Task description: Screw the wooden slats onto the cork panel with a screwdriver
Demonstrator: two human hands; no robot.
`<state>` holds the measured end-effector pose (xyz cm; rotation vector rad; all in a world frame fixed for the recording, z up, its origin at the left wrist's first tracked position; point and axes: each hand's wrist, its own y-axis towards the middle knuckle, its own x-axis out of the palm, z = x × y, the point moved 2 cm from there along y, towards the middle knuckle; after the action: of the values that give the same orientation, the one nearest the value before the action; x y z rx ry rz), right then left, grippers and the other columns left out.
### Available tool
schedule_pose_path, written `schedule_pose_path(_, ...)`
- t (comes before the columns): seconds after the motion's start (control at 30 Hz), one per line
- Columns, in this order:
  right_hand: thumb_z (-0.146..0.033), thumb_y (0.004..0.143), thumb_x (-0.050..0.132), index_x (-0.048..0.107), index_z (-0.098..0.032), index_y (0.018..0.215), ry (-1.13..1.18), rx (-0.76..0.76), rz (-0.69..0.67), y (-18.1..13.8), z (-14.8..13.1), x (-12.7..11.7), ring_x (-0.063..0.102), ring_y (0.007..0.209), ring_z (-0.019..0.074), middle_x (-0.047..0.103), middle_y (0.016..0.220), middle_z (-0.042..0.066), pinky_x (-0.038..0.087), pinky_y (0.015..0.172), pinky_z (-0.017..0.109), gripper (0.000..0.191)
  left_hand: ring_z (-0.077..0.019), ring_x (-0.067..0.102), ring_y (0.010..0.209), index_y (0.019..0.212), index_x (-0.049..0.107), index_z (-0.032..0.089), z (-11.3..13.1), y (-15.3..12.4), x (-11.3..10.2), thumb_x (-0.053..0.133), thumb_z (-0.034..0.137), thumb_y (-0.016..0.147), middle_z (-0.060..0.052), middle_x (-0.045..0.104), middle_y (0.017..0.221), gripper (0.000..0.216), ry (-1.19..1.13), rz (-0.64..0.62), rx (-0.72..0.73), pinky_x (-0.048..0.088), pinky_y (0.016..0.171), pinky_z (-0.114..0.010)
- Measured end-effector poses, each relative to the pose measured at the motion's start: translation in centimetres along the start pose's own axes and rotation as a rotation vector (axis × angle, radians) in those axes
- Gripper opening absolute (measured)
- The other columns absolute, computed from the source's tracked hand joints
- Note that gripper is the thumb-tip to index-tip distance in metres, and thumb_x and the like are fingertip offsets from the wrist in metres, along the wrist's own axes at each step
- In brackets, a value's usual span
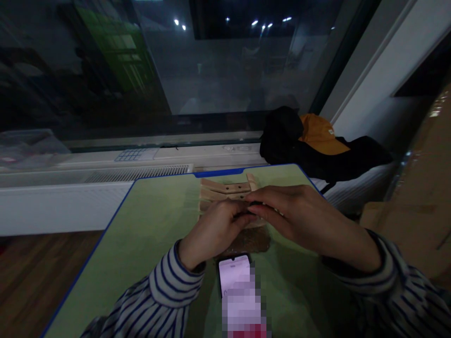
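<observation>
Both hands meet over the middle of the table, fingertips nearly touching. My left hand is closed, with its thumb and fingers pinched together. From the right comes my right hand, its fingers also pinched, at a small dark thing too hidden to name. Beneath and beyond them lie several light wooden pieces, some with dark holes. A brown, shiny flat piece lies just below the hands, partly covered. Nearer to me is a phone with a lit screen, its lower part pixelated.
The green table has a blue edge. Behind it are a white radiator and a window sill. Black cloth and an orange cap lie at the back right. A cardboard box stands on the right.
</observation>
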<state>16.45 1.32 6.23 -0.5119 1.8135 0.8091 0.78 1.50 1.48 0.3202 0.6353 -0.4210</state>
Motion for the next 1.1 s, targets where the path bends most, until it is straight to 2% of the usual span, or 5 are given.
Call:
schedule_pose_path(0.13,-0.030,0.091,0.046,0.059,-0.019,0.105,-0.055,0.037,-0.004,0.00,0.03,0.03,0.066,0.083,0.0191,0.070,0.092,0.006,0.049,0.073,0.030,0.022,-0.0191,0.064,0.089,0.094,0.067,0.020,0.18,0.02,-0.12,0.049,0.020,0.087,-0.003,0.071,0.096,0.020,0.024,-0.032,0.014,0.046,0.072,-0.027)
schedule_pose_path(0.33,-0.029,0.092,0.045,0.058,-0.018,0.106,-0.065,0.042,0.005,-0.17,-0.11,0.11,0.066,0.082,0.0193,0.070,0.093,0.007,0.049,0.073,0.031,0.023,-0.0205,0.066,0.078,0.089,0.068,0.017,-0.38,0.03,0.42,0.056,0.030,0.082,-0.005,0.072,0.086,0.019,-0.003,0.049,-0.075,0.047,0.067,-0.028)
schedule_pose_path(0.6,-0.020,0.090,0.045,0.046,-0.023,0.124,0.053,-0.053,-0.033,-0.63,-0.11,0.13,0.058,0.105,0.0173,0.059,0.121,0.003,0.046,0.087,0.031,0.034,-0.0178,0.066,0.074,0.083,0.068,0.018,-0.14,-0.02,0.40,0.055,0.028,0.084,-0.002,0.072,0.082,0.016,-0.050,0.054,-0.031,0.046,0.065,-0.026)
schedule_pose_path(0.97,-0.027,0.090,0.047,0.057,-0.019,0.109,-0.048,0.039,-0.006,-0.17,0.37,0.27,0.066,0.082,0.0194,0.070,0.094,0.007,0.048,0.071,0.030,0.022,-0.0197,0.064,0.092,0.097,0.067,0.020,-0.02,-0.01,0.32,0.047,0.019,0.088,-0.003,0.071,0.099,0.022,0.052,-0.030,0.024,0.046,0.072,-0.027)
schedule_pose_path(1.1,-0.027,0.090,0.046,0.057,-0.019,0.109,-0.074,0.045,-0.010,-0.17,0.22,0.18,0.066,0.082,0.0198,0.070,0.093,0.007,0.048,0.070,0.030,0.023,-0.0196,0.066,0.085,0.092,0.068,0.020,0.01,0.08,0.38,0.052,0.021,0.085,-0.003,0.072,0.093,0.018,0.035,0.027,0.004,0.046,0.069,-0.027)
